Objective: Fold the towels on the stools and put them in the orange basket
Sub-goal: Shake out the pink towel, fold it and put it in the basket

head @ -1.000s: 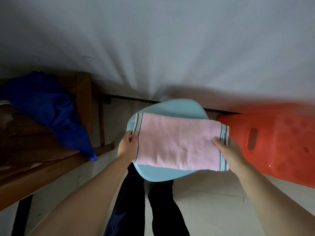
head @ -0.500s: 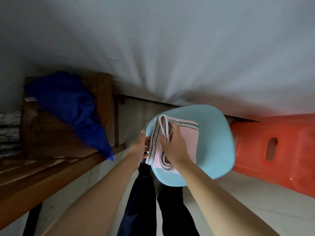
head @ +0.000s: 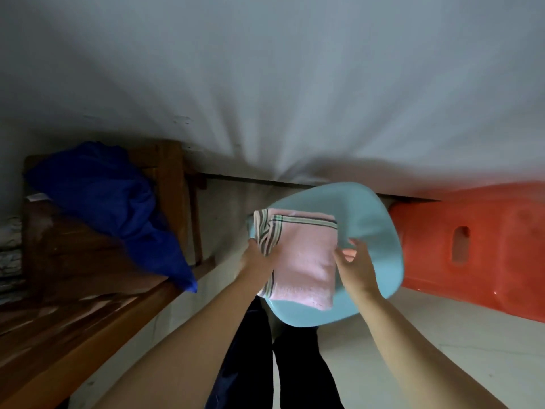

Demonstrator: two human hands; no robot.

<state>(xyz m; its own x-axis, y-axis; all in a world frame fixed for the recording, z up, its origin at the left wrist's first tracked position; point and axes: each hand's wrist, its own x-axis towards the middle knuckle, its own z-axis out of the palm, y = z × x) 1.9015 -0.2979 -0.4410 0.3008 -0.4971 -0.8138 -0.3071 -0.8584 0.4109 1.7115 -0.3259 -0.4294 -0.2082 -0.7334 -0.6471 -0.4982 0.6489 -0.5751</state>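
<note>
From the head view we see the folded pink towel (head: 300, 258) lying on the blue stool (head: 374, 231). Our left hand (head: 253, 258) pinches its striped corner; our right hand (head: 355, 265) hovers open-fingered beside it. Soft and light, it likely lifts best from both side edges.

Head view, looking steeply down

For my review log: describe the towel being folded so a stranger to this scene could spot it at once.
Find the light blue stool in the middle, between the wooden bench and the orange basket. The pink towel lies folded on its seat between both hands. Unlike the crumpled blue cloth on the bench, it is pale pink with striped edges.
</note>
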